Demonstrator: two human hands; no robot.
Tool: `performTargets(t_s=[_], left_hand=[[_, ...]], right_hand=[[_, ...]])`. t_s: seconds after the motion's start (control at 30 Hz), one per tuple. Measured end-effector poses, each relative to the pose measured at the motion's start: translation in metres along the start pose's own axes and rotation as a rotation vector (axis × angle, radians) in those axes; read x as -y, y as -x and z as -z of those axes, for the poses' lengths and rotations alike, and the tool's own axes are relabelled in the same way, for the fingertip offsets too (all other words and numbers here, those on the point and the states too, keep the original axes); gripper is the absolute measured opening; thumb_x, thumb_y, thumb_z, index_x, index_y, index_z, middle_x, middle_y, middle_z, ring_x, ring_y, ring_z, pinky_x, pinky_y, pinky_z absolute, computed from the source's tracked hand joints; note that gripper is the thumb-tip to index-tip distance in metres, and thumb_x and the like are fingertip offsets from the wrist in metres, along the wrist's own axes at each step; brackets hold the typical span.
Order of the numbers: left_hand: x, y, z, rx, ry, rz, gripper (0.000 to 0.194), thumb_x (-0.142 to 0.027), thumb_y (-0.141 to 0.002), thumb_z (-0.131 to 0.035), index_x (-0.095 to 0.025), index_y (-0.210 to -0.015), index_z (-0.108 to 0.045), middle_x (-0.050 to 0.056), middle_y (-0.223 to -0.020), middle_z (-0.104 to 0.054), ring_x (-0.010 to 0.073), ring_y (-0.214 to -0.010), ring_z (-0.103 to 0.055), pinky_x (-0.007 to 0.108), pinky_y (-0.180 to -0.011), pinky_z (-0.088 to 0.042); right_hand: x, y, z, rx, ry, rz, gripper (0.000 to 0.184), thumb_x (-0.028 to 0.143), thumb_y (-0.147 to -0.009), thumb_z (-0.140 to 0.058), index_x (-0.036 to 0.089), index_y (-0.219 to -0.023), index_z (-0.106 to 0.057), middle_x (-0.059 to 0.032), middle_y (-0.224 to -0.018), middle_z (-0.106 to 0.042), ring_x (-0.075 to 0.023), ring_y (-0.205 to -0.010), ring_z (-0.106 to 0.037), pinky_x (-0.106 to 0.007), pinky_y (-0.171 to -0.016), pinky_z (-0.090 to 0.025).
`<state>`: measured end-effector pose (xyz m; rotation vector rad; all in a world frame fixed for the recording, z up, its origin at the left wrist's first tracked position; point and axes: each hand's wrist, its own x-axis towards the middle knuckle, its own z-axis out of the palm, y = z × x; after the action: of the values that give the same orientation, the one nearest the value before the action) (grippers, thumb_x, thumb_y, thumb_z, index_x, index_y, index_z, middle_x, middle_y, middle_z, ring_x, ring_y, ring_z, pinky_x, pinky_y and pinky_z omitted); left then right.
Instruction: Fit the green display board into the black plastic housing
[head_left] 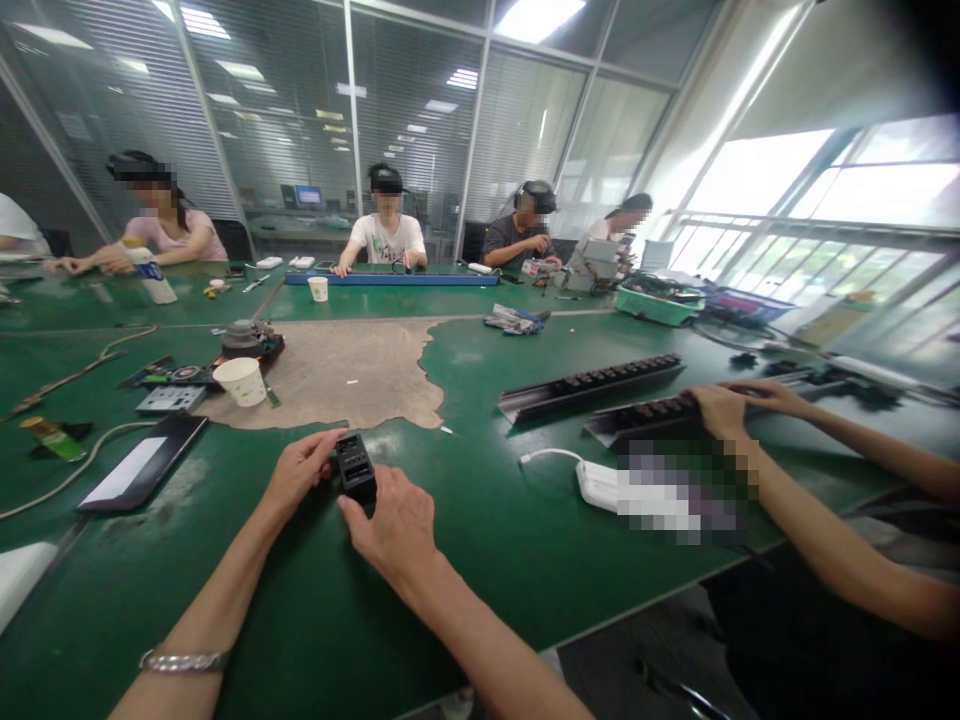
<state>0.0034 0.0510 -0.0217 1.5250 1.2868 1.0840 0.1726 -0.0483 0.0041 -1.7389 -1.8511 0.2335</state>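
Observation:
A small black socket block [354, 466] stands on the green table [480, 560] right in front of me. My left hand [298, 470] grips its left side with thumb and fingers closed on it. My right hand [396, 524] lies against its near right side, fingers curled onto it. A silver bracelet [184, 660] circles my left wrist.
A black tablet [142, 462] and a paper cup [241, 380] lie to my left. A white power strip [600, 484] and two long black socket rails [592, 385] lie to the right, where a neighbouring person's hands [724, 408] rest. Several other people sit along the far side.

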Motion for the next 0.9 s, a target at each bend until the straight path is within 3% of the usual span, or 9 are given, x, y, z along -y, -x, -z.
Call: performTargets(t_s=[0.13,0.33,0.5,0.73,0.9], left_hand=[[0.001,-0.001,0.000,0.009,-0.064,-0.038,0.051,-0.057,-0.082,-0.058,-0.016,-0.109,-0.072,-0.003,-0.052,-0.052,0.0103,-0.045,-0.045,0.017,-0.041,-0.034],[0.002,-0.003,0.003,0.049,-0.093,-0.029,0.049,-0.056,-0.082,-0.060,-0.017,-0.109,-0.073,-0.002,-0.055,-0.056,0.0120,-0.047,-0.048,0.019,-0.040,-0.036],[0.008,-0.004,0.004,-0.009,-0.123,0.032,0.053,-0.060,-0.077,-0.063,-0.017,-0.108,-0.073,-0.003,-0.048,-0.053,0.0128,-0.041,-0.048,0.020,-0.040,-0.036],[0.008,-0.003,0.004,-0.023,-0.094,0.025,0.058,-0.065,-0.078,-0.058,-0.016,-0.105,-0.072,0.001,-0.066,-0.065,0.0126,-0.046,-0.052,0.021,-0.041,-0.038],[0.007,-0.005,0.004,-0.079,0.016,0.082,0.064,-0.069,-0.082,-0.050,-0.013,-0.107,-0.069,0.006,-0.082,-0.068,0.0115,-0.049,-0.054,0.021,-0.039,-0.039]], right_hand=[[-0.005,0.002,-0.004,0.035,0.001,-0.025,0.037,0.053,-0.082,-0.061,0.021,-0.099,-0.057,-0.0069,-0.096,-0.065,-0.0254,-0.086,-0.065,-0.035,-0.074,-0.048],[-0.007,0.004,-0.009,0.042,-0.045,-0.033,0.048,0.057,-0.081,-0.063,0.020,-0.111,-0.056,-0.0076,-0.098,-0.066,-0.0258,-0.089,-0.065,-0.035,-0.076,-0.049],[-0.001,0.003,-0.011,0.035,-0.073,-0.059,0.040,0.053,-0.082,-0.063,0.020,-0.105,-0.059,-0.0073,-0.096,-0.067,-0.0249,-0.089,-0.066,-0.034,-0.078,-0.049],[0.003,0.004,-0.019,0.010,-0.056,-0.081,0.041,0.053,-0.082,-0.063,0.018,-0.103,-0.060,-0.0090,-0.096,-0.068,-0.0253,-0.089,-0.066,-0.034,-0.078,-0.048],[0.006,0.001,-0.012,-0.021,-0.085,-0.056,0.037,0.052,-0.083,-0.062,0.020,-0.102,-0.059,-0.0062,-0.094,-0.068,-0.0237,-0.086,-0.066,-0.032,-0.075,-0.049]])
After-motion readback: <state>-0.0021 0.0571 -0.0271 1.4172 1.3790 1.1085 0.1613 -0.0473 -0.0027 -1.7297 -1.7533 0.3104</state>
